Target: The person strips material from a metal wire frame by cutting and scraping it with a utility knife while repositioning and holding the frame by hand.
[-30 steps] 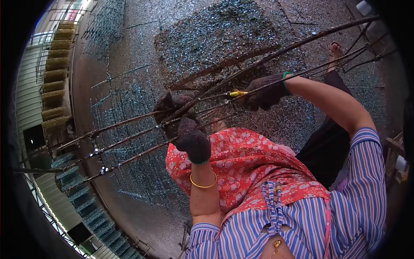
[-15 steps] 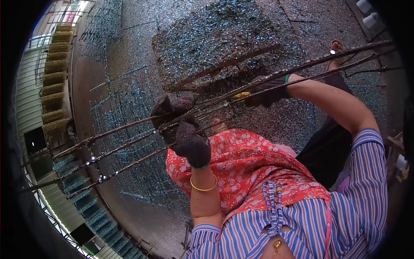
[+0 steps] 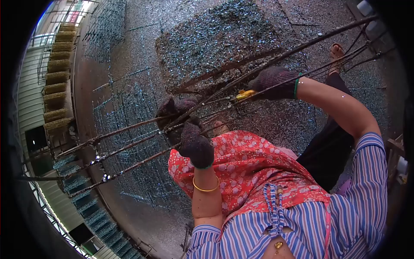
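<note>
Dark knitted gloves cover both hands. My left hand (image 3: 195,144), below a gold bracelet, is closed round several thin dark rods (image 3: 129,128) that run slantwise across the view. My right hand (image 3: 276,83) is closed on a yellow-handled tool (image 3: 246,94), pointing left toward the rods; its tip is too small to make out. One thicker rod (image 3: 319,38) passes just above my right hand, and thinner ones run beside it. Wet, shiny patches (image 3: 98,159) cling to the rods on the left.
A raised slab (image 3: 220,43) covered in glittering bits lies on the floor ahead. Blue-green racks (image 3: 105,26) stand at upper left, and yellowish stacked panels (image 3: 57,77) line the left side. My red floral apron (image 3: 241,164) and a bare foot (image 3: 337,51) show.
My right hand and the yellow tool have shifted slightly right. The rods' right ends dipped half a second ago and are higher again now. My left hand keeps its grip.
</note>
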